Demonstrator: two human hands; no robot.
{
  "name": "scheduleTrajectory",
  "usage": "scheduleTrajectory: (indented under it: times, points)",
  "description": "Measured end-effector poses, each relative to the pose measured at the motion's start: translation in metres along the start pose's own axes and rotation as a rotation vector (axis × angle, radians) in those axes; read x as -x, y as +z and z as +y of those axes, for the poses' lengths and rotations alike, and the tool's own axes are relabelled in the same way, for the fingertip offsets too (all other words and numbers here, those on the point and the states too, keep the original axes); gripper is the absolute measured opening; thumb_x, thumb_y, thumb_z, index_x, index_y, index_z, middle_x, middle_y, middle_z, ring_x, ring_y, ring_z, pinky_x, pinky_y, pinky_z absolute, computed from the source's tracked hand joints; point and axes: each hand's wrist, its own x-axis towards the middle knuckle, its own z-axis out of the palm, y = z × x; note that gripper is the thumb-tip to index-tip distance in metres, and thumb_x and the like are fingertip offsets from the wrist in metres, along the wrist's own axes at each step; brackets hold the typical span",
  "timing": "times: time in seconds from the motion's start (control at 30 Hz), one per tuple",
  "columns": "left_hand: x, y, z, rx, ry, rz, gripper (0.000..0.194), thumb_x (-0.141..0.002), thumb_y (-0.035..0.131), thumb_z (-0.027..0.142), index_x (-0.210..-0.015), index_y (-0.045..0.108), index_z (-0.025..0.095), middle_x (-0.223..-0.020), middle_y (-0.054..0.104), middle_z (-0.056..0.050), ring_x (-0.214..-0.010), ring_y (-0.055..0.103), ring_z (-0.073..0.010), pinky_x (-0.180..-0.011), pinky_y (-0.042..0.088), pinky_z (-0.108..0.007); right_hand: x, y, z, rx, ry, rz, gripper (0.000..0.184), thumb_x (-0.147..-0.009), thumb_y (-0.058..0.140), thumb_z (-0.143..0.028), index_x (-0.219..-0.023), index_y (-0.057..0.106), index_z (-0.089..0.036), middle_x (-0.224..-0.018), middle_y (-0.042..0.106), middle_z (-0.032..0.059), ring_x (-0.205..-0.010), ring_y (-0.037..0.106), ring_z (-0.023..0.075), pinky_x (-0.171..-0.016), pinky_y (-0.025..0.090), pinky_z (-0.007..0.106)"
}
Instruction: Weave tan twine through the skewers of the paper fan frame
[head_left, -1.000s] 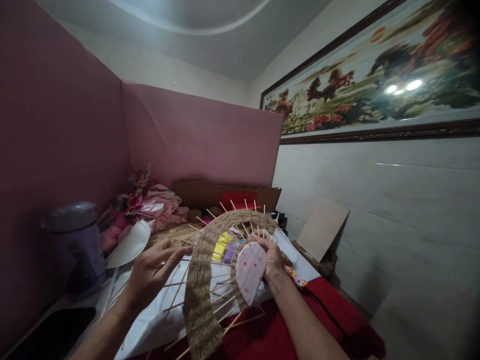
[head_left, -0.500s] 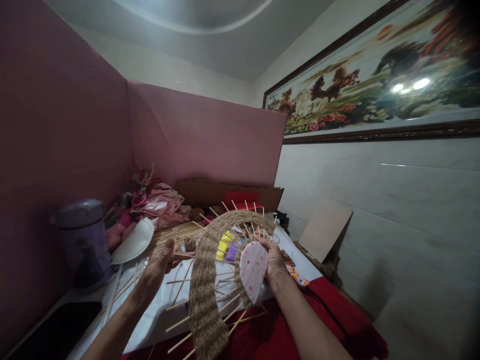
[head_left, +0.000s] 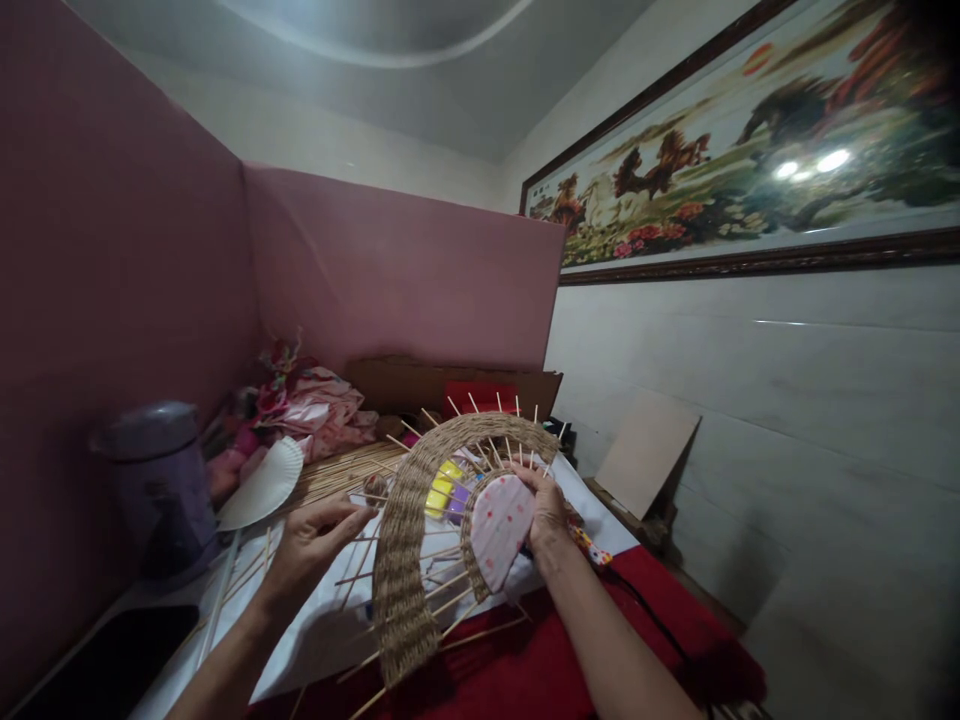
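A half-round woven straw fan [head_left: 405, 530], with thin sticks running out past its wide outer band, is held up in front of me. At its middle, a half-round pad covered in white cloth with pink dots [head_left: 501, 522] sits against a narrower woven band. My right hand [head_left: 544, 505] grips the fan by this middle, thumb beside the pad and fingers partly hidden behind. Left of the outer band, my left hand [head_left: 319, 540] has thumb and fingers pinched together at the outer end of a stick. The fingertips hide just what they hold.
Yellow [head_left: 444, 488] and purple packets show behind the fan. A white fluted half-disc [head_left: 266, 484], a lidded purple cup [head_left: 159, 480] and a dark flat object [head_left: 112, 655] lie left. Loose sticks [head_left: 330, 477] and pink cloth [head_left: 322, 405] are behind. Red cloth [head_left: 660, 630] covers the near right.
My left hand's raised thumb has come down and the fingers have closed into a pinch. The fan has tilted slightly, its lower end rising a little; my right hand keeps its hold.
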Motion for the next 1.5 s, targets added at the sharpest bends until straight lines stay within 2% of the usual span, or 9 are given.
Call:
scheduleTrajectory:
  times: [0.13,0.37,0.53,0.7,0.97,1.1,1.23,1.37,1.5]
  points:
    - [0.002,0.001,-0.006,-0.064,0.09,-0.03,0.023,-0.075,0.059,0.035,-0.068,0.073,0.018,-0.055,0.054,-0.001,-0.056,0.048,-0.0129,-0.051,0.037,-0.023,0.0,-0.001,0.0,0.017,-0.028,0.02,0.024,-0.049,0.071,-0.013,-0.072,0.065,-0.016,-0.063,0.069,-0.0017,-0.053,0.061,0.0145,-0.052,0.048,0.023]
    - [0.006,0.001,-0.01,-0.329,0.256,-0.073,0.022,-0.08,0.055,0.034,-0.087,0.073,0.021,-0.057,0.053,0.001,-0.055,0.048,-0.0114,-0.053,0.037,-0.023,0.002,0.0,-0.004,-0.013,-0.05,0.03,0.022,-0.049,0.07,-0.013,-0.07,0.062,-0.017,-0.062,0.069,-0.0012,-0.056,0.061,0.013,-0.055,0.048,0.021]
    - [0.008,0.0,-0.008,-0.42,0.295,-0.067,0.022,-0.08,0.055,0.034,-0.088,0.072,0.021,-0.07,0.061,-0.002,-0.06,0.053,-0.0116,-0.059,0.04,-0.023,-0.001,-0.002,-0.004,-0.038,-0.055,0.058,0.026,-0.048,0.07,-0.014,-0.073,0.063,-0.017,-0.064,0.07,-0.0016,-0.058,0.062,0.0131,-0.057,0.049,0.021]
    - [0.007,0.001,-0.011,-0.403,0.277,-0.09,0.025,-0.082,0.053,0.033,-0.092,0.071,0.019,-0.063,0.057,-0.001,-0.059,0.052,-0.0124,-0.057,0.039,-0.024,-0.006,-0.006,-0.003,-0.058,-0.045,0.1,0.027,-0.048,0.072,-0.017,-0.074,0.064,-0.017,-0.061,0.069,-0.0031,-0.055,0.062,0.0133,-0.054,0.049,0.022]
    - [0.008,-0.001,-0.004,-0.22,0.135,-0.066,0.035,-0.085,0.044,0.037,-0.079,0.073,0.018,-0.057,0.05,-0.001,-0.059,0.049,-0.0137,-0.058,0.037,-0.024,-0.01,-0.007,-0.002,-0.11,0.029,0.137,0.024,-0.047,0.068,-0.016,-0.071,0.064,-0.017,-0.061,0.068,-0.0041,-0.055,0.062,0.0131,-0.055,0.051,0.023]
    - [0.007,-0.001,0.0,-0.055,0.0,-0.061,0.041,-0.084,0.043,0.043,-0.086,0.074,0.016,-0.062,0.055,-0.004,-0.068,0.051,-0.0183,-0.066,0.041,-0.028,-0.007,-0.005,-0.003,-0.14,0.047,0.152,0.023,-0.049,0.066,-0.013,-0.071,0.062,-0.017,-0.059,0.067,-0.0043,-0.056,0.063,0.014,-0.057,0.052,0.024]
    - [0.005,0.001,0.0,0.094,-0.177,-0.044,0.051,-0.078,0.044,0.056,-0.084,0.075,0.015,-0.068,0.061,-0.007,-0.077,0.053,-0.0223,-0.07,0.044,-0.033,-0.005,-0.003,-0.005,-0.144,0.06,0.155,0.022,-0.051,0.066,-0.013,-0.072,0.062,-0.015,-0.059,0.067,-0.0035,-0.053,0.062,0.0136,-0.054,0.051,0.023]
    - [0.003,0.003,0.003,0.2,-0.338,-0.039,0.06,-0.071,0.044,0.066,-0.075,0.076,0.015,-0.067,0.06,-0.006,-0.066,0.051,-0.0178,-0.067,0.045,-0.031,-0.005,-0.003,-0.005,-0.131,0.116,0.165,0.021,-0.052,0.065,-0.013,-0.073,0.063,-0.015,-0.059,0.068,-0.0031,-0.048,0.06,0.0122,-0.05,0.049,0.023]
    - [0.001,0.007,0.0,0.246,-0.37,-0.028,0.064,-0.065,0.046,0.07,-0.065,0.074,0.013,-0.056,0.053,-0.004,-0.056,0.045,-0.0146,-0.054,0.042,-0.025,-0.006,-0.005,-0.003,-0.125,0.146,0.147,0.019,-0.053,0.065,-0.014,-0.072,0.063,-0.015,-0.057,0.067,-0.0036,-0.047,0.06,0.013,-0.052,0.051,0.024]
